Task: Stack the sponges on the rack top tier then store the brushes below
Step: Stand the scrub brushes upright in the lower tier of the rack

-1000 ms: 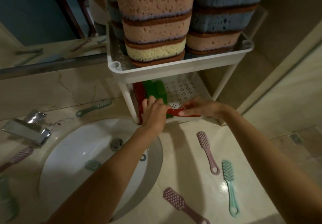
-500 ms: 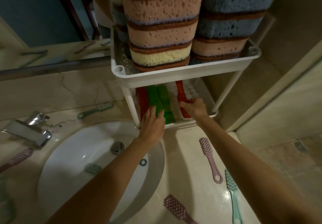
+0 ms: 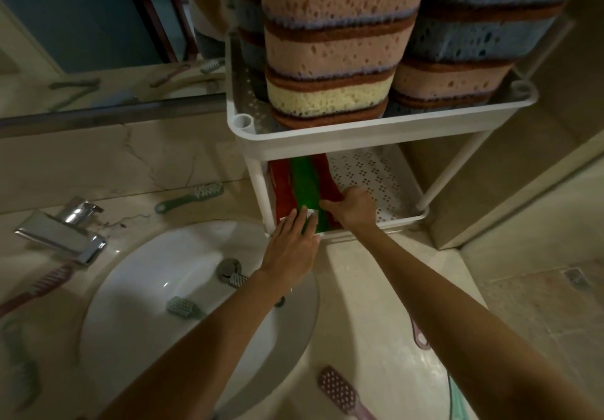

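Both hands reach into the lower tier (image 3: 369,178) of the white plastic rack (image 3: 359,140). The left hand (image 3: 292,240) lies flat, fingers straight, on the near ends of the glossy green brushes (image 3: 305,181). The right hand (image 3: 354,207) curls its fingers round the near end of the red brush (image 3: 327,178) just beside them. A second red brush (image 3: 281,187) lies at the row's left edge. All lie lengthwise on the tier's perforated floor.

Above, the top tier (image 3: 248,115) carries tall stacks of porous sponges (image 3: 333,57), pink, yellow and blue, with brown scouring layers.

On the polished marble surface (image 3: 359,289), a pale green brush (image 3: 192,196) lies near the chrome faucet (image 3: 65,230). A pink brush (image 3: 340,390) with a studded oval head lies beside the rounded white sink (image 3: 137,289).
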Tool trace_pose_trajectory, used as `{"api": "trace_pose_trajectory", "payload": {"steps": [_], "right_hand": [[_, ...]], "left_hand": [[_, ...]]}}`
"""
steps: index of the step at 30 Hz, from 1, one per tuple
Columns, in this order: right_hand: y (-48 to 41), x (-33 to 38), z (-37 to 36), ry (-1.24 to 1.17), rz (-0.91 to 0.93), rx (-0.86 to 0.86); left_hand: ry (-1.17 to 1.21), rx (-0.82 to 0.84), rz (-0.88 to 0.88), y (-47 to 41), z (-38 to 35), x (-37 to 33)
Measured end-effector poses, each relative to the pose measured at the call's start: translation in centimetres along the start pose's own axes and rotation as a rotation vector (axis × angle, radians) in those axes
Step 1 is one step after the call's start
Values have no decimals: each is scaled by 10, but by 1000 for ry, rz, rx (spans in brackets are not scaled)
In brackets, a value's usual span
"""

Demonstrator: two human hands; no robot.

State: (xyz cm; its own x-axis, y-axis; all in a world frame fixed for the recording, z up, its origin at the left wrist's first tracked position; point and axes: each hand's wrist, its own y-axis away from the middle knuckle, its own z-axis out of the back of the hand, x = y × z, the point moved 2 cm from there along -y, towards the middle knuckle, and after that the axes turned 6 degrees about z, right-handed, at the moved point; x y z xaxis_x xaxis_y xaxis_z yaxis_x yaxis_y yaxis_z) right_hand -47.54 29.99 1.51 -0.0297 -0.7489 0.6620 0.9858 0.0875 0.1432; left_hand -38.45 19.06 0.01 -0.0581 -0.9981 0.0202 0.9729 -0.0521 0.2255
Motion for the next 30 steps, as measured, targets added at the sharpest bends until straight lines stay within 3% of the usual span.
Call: {"api": "trace_pose_trajectory", "payload": {"steps": [6, 16, 22, 25, 30], "right_hand": [[6, -4, -7, 170, 31, -34], [1, -7, -6, 124, 16, 54], [9, -7, -8, 197, 45, -15], [17, -6, -3, 193, 9, -97], [47, -4, 20, 79, 133, -221]], "left_hand": [[-8, 18, 25, 1, -1, 1], [149, 13, 112, -4, -5, 0], [302, 49, 166, -3, 2, -5], [507, -7, 217, 3, 14, -9], [595, -108, 327, 14, 43, -9]]}}
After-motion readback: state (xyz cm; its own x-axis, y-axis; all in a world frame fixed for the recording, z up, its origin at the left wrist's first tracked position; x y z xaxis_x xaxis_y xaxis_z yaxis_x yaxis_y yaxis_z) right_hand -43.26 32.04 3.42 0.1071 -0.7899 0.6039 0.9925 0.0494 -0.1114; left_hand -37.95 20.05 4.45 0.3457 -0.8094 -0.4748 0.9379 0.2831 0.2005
